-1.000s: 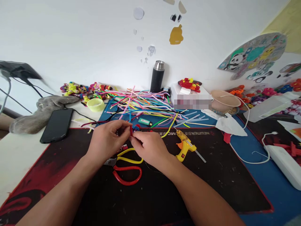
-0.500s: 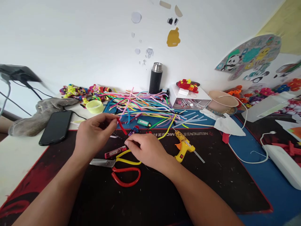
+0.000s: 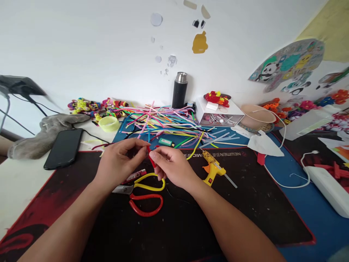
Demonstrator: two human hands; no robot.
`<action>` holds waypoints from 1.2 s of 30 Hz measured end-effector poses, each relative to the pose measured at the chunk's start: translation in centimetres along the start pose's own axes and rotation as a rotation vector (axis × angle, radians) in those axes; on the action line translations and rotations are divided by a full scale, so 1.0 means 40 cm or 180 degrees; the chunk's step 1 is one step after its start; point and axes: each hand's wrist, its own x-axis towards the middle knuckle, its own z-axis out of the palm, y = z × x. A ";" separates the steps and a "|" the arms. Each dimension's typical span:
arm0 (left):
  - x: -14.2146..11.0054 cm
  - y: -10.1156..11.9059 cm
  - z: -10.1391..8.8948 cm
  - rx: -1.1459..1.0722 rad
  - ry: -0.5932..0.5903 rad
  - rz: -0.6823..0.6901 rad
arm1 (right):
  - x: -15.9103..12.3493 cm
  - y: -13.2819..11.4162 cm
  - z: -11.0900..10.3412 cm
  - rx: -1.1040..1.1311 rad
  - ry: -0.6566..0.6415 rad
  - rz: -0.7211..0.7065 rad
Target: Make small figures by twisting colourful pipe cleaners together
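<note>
In front of me, my left hand pinches the upper end of a short red pipe cleaner between thumb and fingertips. My right hand grips the same piece lower down, its thumb pressed on the front. Both hands nearly meet above the dark mat, and the fingers partly cover the strip. Beneath them lie scissors with one yellow and one red handle. A pinkish-red stick with a printed label lies behind the scissors, partly hidden by my left hand.
Right of my hands rests a yellow glue gun. Behind, many colored pipe cleaners lie heaped before a black flask and a white box. A phone and a roll of pale tape are at left.
My left hand has moved right with the red pipe cleaner. My right hand has risen slightly and closed on its lower part. The hands are now closer together.
</note>
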 end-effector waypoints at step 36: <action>0.002 0.006 -0.005 -0.0012 -0.0226 0.0147 | 0.005 -0.006 0.002 0.0165 -0.0067 0.0150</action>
